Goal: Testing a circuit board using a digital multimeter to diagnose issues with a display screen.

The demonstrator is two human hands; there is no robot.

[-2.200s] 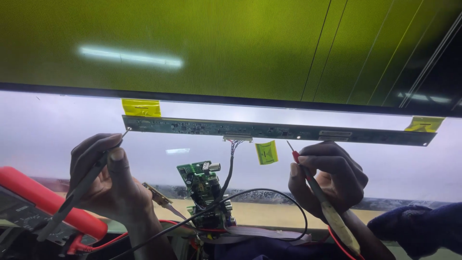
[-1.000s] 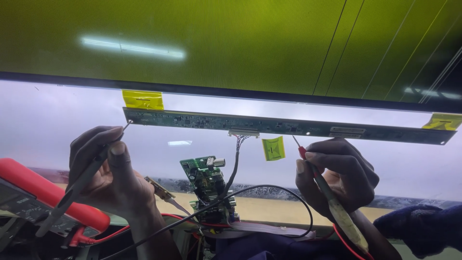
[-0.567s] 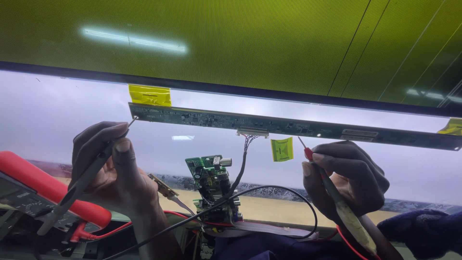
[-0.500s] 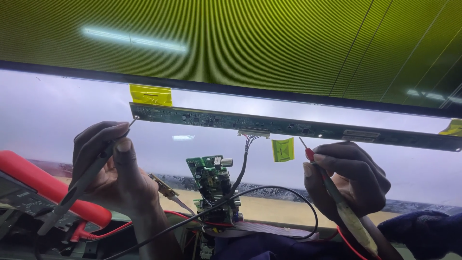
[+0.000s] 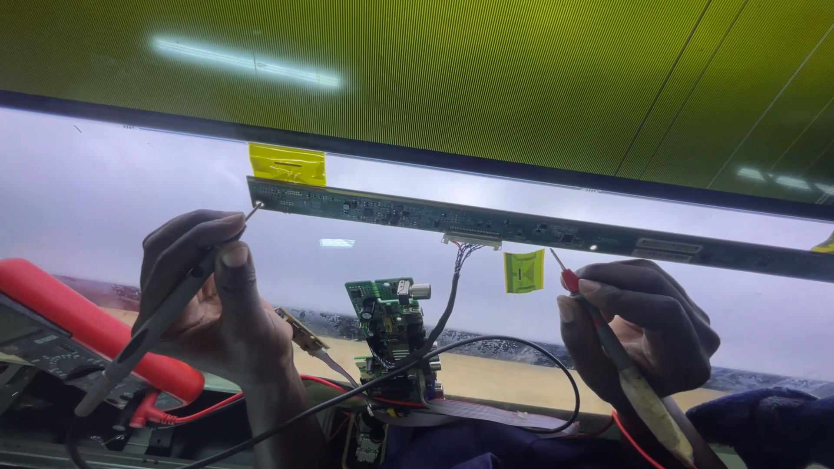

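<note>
Our left hand (image 5: 213,295) grips the black probe (image 5: 152,326), tip touching the left end of the long PCB strip (image 5: 521,227) by the yellow tape (image 5: 287,164). Right hand (image 5: 643,330) pinches the red probe (image 5: 608,347), tip just under the strip near the green tag (image 5: 524,270). Small driver board (image 5: 387,317) btwn hands; red multimeter (image 5: 78,326) at left.

Backlit bench shot, sharp centre, dark hands.

Main light = glowing white panel (image 5: 104,182) behind everything, washes pale violet w/ mild haze. Yellow-green screen (image 5: 486,78) up top shows fine moiré lines + ceiling tube reflections, brightest glare streak upper left. Left hand (image 5: 213,304) & right hand (image 5: 647,334) near-silhouette, little detail. Board strip (image 5: 521,227) in focus; bottom edge dim, murky. No real motion blur. Slight tilt/wide-angle stretch at right edge.
</note>
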